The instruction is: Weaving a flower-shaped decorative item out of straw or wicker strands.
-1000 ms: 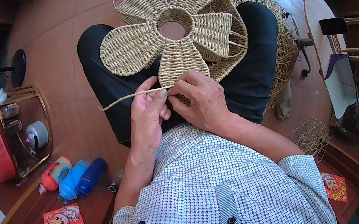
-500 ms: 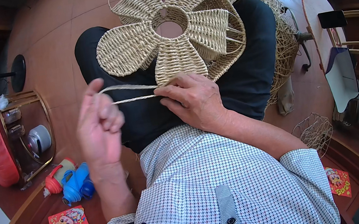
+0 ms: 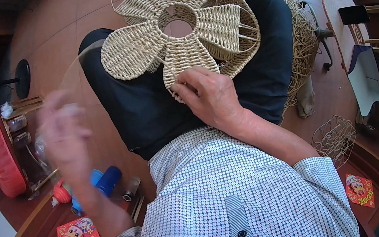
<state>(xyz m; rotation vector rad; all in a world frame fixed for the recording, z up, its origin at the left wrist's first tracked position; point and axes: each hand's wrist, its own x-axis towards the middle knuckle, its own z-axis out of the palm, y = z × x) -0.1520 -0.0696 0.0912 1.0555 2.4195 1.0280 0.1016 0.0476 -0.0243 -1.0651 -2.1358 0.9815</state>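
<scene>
A pale woven straw piece shaped like a flower (image 3: 133,53), with broad petals around a round central hole, lies over my lap. My right hand (image 3: 209,94) is closed on the lower edge of its nearest petal, thumb and fingers pinching there. Off to the left, my left hand (image 3: 65,133) is raised and smeared by motion, so its fingers cannot be read. A thin blurred strand (image 3: 76,61) arcs above that hand toward the leftmost petal; whether the hand holds it cannot be made out. Behind the petals sits a woven basket wall (image 3: 245,25) with open wire frame parts.
A large heap of tangled straw cord (image 3: 293,37) lies right of my knees, with a smaller wire-like tangle (image 3: 335,140) nearer. Blue bottles (image 3: 108,180), a red stool cushion (image 3: 2,155) and a dark round stand base (image 3: 22,78) are on the left. A board (image 3: 338,10) stands at right.
My left hand has swung left and is now blurred. The cord loop stretched between the hands is gone from there. My right hand has shifted slightly and grips the petal's edge.
</scene>
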